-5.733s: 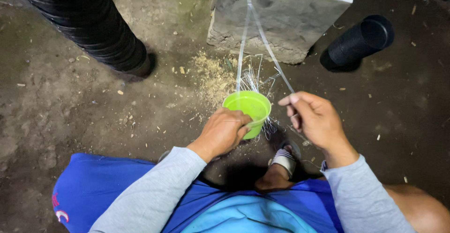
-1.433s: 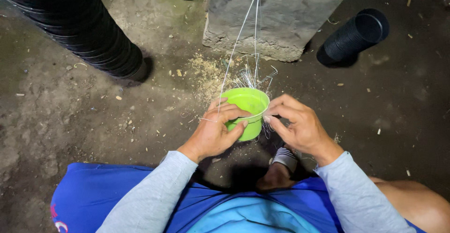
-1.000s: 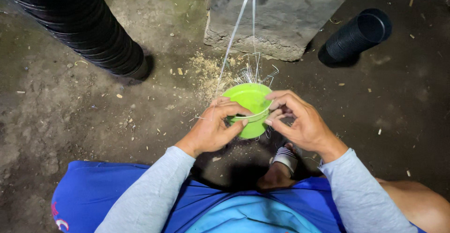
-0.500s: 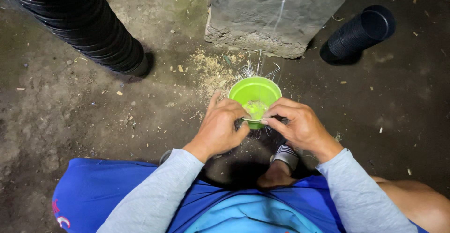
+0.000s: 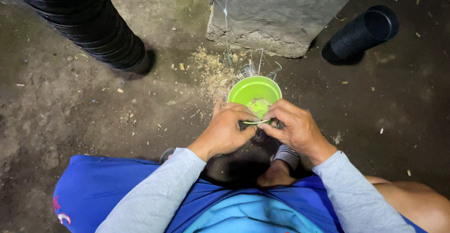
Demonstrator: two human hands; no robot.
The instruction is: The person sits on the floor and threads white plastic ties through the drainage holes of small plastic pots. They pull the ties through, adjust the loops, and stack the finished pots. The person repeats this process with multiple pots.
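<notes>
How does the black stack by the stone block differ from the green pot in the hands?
The black pot stack lies on its side, untouched; the green pot stands mouth-up, gripped by the left hand and right hand. The stack is many nested pots, the green pot is single. Both have round rims.

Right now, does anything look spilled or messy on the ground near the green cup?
Yes. Pale sawdust-like crumbs lie scattered on the dirt floor just behind the green cup, at the foot of the concrete block. The black tube lies tipped on its side.

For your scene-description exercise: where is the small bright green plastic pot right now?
In the head view the small bright green plastic pot sits centre frame, gripped at its near rim by the left hand and right hand, just before the grey concrete block.
</notes>
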